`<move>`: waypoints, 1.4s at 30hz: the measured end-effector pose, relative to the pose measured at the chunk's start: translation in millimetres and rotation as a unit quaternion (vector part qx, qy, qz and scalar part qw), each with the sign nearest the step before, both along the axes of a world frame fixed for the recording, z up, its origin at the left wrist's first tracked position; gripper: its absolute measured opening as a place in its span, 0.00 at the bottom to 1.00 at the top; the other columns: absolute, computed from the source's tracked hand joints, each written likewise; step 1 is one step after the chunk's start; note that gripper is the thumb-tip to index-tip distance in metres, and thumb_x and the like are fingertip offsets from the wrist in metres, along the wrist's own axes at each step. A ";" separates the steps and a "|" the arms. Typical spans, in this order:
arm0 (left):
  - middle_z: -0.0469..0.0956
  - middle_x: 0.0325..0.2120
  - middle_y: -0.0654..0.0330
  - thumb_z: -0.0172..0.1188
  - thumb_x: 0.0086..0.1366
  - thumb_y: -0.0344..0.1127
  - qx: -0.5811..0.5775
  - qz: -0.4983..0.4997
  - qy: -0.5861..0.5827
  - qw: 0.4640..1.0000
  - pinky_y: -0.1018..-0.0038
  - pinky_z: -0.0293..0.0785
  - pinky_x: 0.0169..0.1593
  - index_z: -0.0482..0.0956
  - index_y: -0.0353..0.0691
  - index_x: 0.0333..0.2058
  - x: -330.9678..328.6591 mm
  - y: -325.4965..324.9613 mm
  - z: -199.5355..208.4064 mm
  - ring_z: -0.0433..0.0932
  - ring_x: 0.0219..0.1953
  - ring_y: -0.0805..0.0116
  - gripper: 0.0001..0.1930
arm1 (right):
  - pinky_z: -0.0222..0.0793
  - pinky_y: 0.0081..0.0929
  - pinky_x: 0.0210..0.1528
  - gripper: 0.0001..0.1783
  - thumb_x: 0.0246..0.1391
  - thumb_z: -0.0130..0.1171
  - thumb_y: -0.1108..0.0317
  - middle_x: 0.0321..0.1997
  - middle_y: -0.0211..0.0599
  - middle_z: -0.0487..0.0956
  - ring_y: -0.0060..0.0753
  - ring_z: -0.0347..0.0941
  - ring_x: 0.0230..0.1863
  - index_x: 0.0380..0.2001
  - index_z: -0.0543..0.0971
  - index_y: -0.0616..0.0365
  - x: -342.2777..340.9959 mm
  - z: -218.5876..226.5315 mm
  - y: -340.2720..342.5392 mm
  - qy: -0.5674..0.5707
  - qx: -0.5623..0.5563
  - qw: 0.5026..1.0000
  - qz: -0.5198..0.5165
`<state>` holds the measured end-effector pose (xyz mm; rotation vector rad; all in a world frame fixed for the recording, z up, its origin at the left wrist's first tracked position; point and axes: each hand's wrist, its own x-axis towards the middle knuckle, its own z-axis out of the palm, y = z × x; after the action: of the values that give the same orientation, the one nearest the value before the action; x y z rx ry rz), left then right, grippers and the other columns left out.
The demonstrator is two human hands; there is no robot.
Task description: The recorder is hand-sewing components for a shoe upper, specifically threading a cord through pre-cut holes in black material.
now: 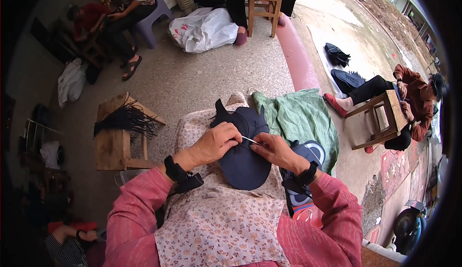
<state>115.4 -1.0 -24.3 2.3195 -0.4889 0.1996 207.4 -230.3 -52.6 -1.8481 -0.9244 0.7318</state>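
A dark navy fabric piece (246,168), rounded at its near end and looking like a shoe upper, lies on the floral apron (216,228) over my lap. Above it my left hand (214,142) is pinched closed at one end of a thin white rod (251,141). The fingers of my right hand (278,150) close on the rod's other end. Dark flaps stick up from the piece beyond my fingers. Just right of my right hand, partly covered by it, is a blue and white shoe-like item (313,151).
A wooden stool (109,146) at left bears a bundle of black laces (125,121). Green cloth (303,115) lies right of my lap. White sacks (204,31) rest on the floor ahead. Other people sit around, one at right by another wooden stool (385,117).
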 end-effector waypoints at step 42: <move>0.70 0.39 0.58 0.63 0.52 0.31 0.119 0.057 -0.018 0.991 0.64 0.64 0.47 0.75 0.41 0.33 -20.2 -38.0 -5.8 0.69 0.44 0.58 0.09 | 0.70 0.21 0.33 0.07 0.64 0.55 0.71 0.30 0.31 0.77 0.21 0.75 0.31 0.38 0.70 0.62 -13.9 -16.9 10.7 0.155 0.202 0.964 -0.083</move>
<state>95.2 -39.0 -30.1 2.5839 -0.4163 0.2504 193.5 -219.6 -69.5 -1.3845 -0.6483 0.6491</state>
